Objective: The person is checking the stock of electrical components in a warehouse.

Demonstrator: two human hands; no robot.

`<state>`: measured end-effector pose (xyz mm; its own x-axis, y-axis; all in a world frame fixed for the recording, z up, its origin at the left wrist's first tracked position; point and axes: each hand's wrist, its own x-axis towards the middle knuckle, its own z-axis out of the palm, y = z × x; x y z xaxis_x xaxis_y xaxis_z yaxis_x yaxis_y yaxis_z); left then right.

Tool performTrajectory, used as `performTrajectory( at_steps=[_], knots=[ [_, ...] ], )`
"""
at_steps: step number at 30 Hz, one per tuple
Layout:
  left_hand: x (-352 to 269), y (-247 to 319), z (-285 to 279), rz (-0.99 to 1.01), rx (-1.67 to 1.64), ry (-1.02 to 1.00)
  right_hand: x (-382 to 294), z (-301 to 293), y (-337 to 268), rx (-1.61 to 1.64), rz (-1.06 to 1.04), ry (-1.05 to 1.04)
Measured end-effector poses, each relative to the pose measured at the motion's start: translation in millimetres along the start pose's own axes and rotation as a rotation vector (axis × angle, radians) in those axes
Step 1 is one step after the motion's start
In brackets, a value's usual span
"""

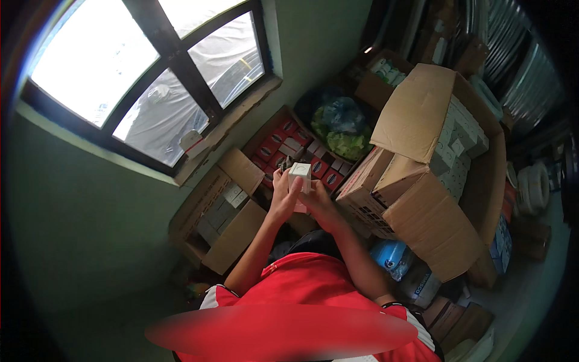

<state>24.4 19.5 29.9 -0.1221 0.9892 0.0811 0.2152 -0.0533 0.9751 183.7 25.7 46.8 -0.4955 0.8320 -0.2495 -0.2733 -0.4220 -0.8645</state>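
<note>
A small white carton with a round mark on its top is held upright in front of me. My left hand grips its left side, the thumb lying across the near face. Around the lower right of the same carton curl the fingers of my right hand. Something pinkish shows between the two palms; I cannot tell what it is. Just beyond my hands lies an open cardboard box of red and white small cartons.
At left stands an open cardboard box of small cartons. A larger open box at right holds many pale cartons. Plastic bags lie behind. A blue plastic package rests at lower right. A window is at upper left, a small carton on its sill.
</note>
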Motion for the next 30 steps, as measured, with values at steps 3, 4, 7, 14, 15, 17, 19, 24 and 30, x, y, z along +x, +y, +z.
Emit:
performTrajectory(
  at_steps=[3,4,7,14,15,17,19,24,30],
  knots=[
    [-14.2,11.3,11.4,0.035,0.241,0.203,-13.3,-15.1,4.2,0.034,0.062,-0.009],
    [-16.8,16.6,12.8,0.000,0.295,0.228,-18.9,-19.0,6.8,-0.008,0.080,0.002],
    [-18.2,37.2,7.2,0.079,0.213,0.389,-28.2,-25.2,15.0,-0.006,0.021,0.014],
    [-40.9,96.8,26.2,0.537,0.594,-0.032,-27.2,-34.6,22.0,0.346,-0.071,0.082],
    [-39.8,102.5,30.3,0.446,0.586,-0.007,-30.0,-38.9,20.9,0.332,-0.094,0.039],
    [-36.0,111.6,38.4,0.435,0.732,0.159,-34.3,-42.7,19.2,0.379,-0.084,-0.096],
    [-37.5,117.4,46.0,0.412,0.670,0.152,-39.5,-44.3,16.0,0.360,-0.075,-0.338],
    [-47.0,114.8,47.2,0.569,0.750,-0.008,-54.8,-39.6,3.6,0.168,-0.154,0.098],
    [-48.6,104.1,38.6,0.492,0.739,-0.010,-61.5,-31.2,-0.8,0.275,-0.072,-0.021]
  ],
)
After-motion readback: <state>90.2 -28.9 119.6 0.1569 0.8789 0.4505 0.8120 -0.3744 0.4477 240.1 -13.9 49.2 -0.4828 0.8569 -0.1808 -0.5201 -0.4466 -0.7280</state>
